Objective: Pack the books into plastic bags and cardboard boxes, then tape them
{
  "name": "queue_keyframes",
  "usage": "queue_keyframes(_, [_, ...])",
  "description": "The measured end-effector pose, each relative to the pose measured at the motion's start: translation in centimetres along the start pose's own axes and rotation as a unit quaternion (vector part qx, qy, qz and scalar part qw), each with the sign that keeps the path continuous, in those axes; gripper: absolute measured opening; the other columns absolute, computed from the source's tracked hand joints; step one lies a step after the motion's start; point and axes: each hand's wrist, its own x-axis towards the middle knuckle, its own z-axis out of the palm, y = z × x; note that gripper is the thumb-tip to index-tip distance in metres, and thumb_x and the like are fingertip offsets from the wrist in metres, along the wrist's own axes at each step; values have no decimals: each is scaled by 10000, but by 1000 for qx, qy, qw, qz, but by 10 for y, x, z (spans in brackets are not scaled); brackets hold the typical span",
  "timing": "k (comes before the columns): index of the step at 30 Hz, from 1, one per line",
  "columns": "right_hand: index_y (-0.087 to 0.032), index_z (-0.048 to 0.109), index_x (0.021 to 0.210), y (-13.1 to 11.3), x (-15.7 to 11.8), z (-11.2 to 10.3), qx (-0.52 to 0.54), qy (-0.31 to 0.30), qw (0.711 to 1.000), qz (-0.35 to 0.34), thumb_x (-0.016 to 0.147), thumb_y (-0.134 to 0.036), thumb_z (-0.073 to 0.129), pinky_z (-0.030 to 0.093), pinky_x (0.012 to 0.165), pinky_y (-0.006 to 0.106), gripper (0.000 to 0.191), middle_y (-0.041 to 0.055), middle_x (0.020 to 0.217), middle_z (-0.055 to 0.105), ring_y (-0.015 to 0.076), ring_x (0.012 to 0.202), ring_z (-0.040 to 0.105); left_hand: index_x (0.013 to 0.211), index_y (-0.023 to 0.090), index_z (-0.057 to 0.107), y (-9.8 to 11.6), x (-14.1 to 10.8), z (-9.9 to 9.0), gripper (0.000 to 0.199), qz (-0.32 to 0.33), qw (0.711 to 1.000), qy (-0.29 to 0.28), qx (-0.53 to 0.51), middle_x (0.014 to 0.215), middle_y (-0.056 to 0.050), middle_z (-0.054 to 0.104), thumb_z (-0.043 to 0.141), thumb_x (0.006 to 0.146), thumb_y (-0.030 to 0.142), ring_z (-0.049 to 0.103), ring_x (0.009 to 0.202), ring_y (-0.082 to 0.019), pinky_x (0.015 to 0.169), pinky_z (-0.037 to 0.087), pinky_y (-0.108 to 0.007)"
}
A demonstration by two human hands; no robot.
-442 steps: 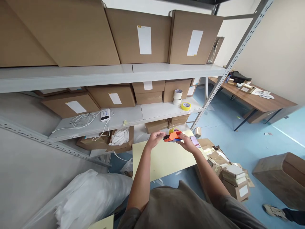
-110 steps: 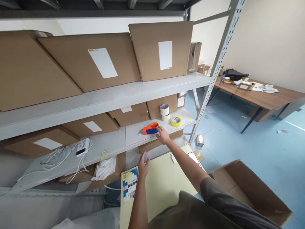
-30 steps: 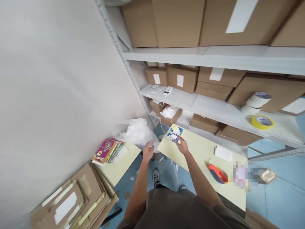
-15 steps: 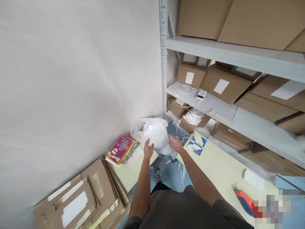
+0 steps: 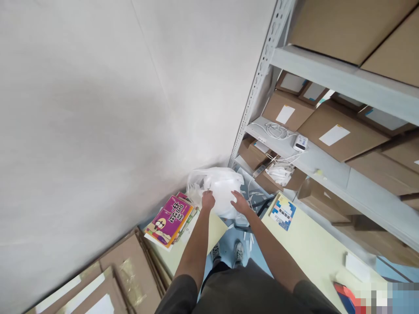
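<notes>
A full, translucent white plastic bag [image 5: 224,192] sits in the gap between two pale yellow tabletops, close to the wall, with loose film and a handle spread at its left. Against the bag's left front, my left hand [image 5: 208,200] is closed on its plastic; the fingertips are partly hidden. My right hand [image 5: 240,203] touches the right side of the bag, its fingers apart. To the left, a purple-covered book [image 5: 168,220] tops a small pile on the left tabletop [image 5: 216,229]. A blue and yellow book [image 5: 283,212] lies on the right tabletop [image 5: 304,244].
Flattened cardboard boxes [image 5: 131,270] lean at the lower left. A metal shelf rack [image 5: 330,168] with brown cartons [image 5: 340,133] and a coiled white cable [image 5: 276,131] stands at the right. Paper scraps lie on the blue floor [image 5: 227,244]. A red and blue item [image 5: 345,294] rests lower right.
My left hand has gone from open beside the bag to closed on it. My right hand has come onto the bag's side. The view has shifted and tilted; a second shoe now shows.
</notes>
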Motion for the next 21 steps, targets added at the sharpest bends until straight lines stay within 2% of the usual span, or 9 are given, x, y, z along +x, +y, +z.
queue_keyframes(5, [-229, 530, 1568, -8, 21, 10, -13, -43, 999, 27, 885, -309, 729, 390, 1250, 458, 716, 138, 1650, 486, 286, 1542, 442, 1110, 176, 772, -6, -11, -10, 361, -24, 999, 17, -34, 1268, -161, 699, 506, 884, 85, 640, 1264, -282, 1182, 460, -480])
queue_keyframes(9, [-221, 466, 1614, -28, 39, 22, -46, -71, 995, 47, 786, -307, 855, 414, 1217, 454, 919, 165, 1702, 396, 342, 1552, 408, 1169, 222, 776, -2, -24, -9, 335, -12, 992, -13, -124, 1326, -115, 716, 569, 910, 172, 659, 1278, -248, 1199, 463, -486])
queue_keyframes(11, [-238, 471, 1613, -35, 47, 27, -66, -73, 994, 49, 817, -261, 821, 432, 1191, 451, 870, 155, 1690, 420, 347, 1510, 456, 1205, 213, 773, 1, -25, -2, 343, -9, 984, -45, -170, 1357, -125, 720, 607, 905, 215, 646, 1316, -260, 1219, 436, -513])
queue_keyframes(15, [-231, 636, 1477, -33, 65, 23, -96, -72, 990, 70, 929, -93, 555, 418, 1174, 350, 571, 109, 1554, 592, 256, 1372, 580, 1287, 193, 756, 7, -19, 12, 412, -16, 963, -127, -237, 1414, -141, 703, 663, 897, 291, 630, 1350, -298, 1181, 471, -523])
queue_keyframes(17, [-235, 694, 1408, -25, 75, 16, -110, -64, 986, 107, 935, -49, 472, 429, 1139, 296, 555, 92, 1494, 639, 222, 1292, 631, 1290, 188, 759, 7, -10, 15, 418, -24, 971, -107, -214, 1453, -143, 677, 675, 890, 273, 595, 1394, -305, 1199, 454, -504])
queue_keyframes(21, [-249, 697, 1412, -5, 95, 5, -125, -42, 979, 155, 950, -53, 427, 479, 1057, 273, 570, 90, 1470, 652, 214, 1199, 691, 1371, 150, 711, 1, 23, 17, 491, -94, 993, 5, -78, 1541, -171, 597, 582, 897, 143, 521, 1472, -297, 1234, 417, -452])
